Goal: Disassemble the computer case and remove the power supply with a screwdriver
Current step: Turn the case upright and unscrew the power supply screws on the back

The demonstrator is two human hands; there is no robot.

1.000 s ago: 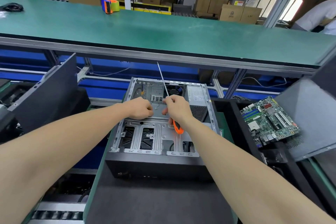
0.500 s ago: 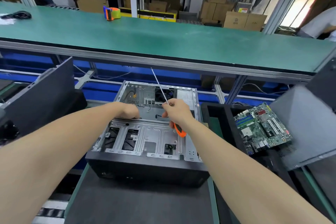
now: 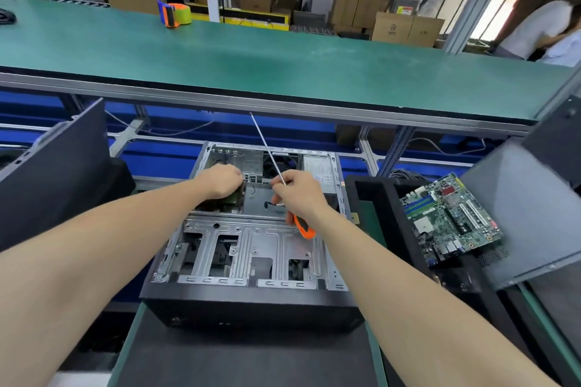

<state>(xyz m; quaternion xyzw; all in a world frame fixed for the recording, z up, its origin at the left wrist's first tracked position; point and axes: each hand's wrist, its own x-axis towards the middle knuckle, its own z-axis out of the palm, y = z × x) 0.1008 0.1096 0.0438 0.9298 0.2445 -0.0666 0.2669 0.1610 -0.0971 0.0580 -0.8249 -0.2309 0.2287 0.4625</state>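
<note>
The open grey metal computer case (image 3: pixel 251 248) lies on its side on the dark mat of the surface (image 3: pixel 239 355), with its inside facing up. The silver box-shaped power supply (image 3: pixel 319 168) sits in the far right corner of the case and is not yet removed.

The left hand (image 3: pixel 221 181) is inside the case with curled fingers. It seems to grasp the edge of a green circuit board (image 3: pixel 220 205), which is tilted. The right hand (image 3: pixel 300 195) is clenched around the long screwdriver with orange and black handle (image 3: pixel 304 227). Its thin shaft points up and away, not at any screw.

In my judgement, the step in hand is to clear the board out so that the power supply can be reached. To do it well, the board should come up evenly, without bending, and any attached cable should be freed first. The screwdriver shaft should be kept away from the parts while that hand is busy. Whether the right fingers also pinch the small black cable (image 3: pixel 267 205) below them, I cannot tell.
</note>
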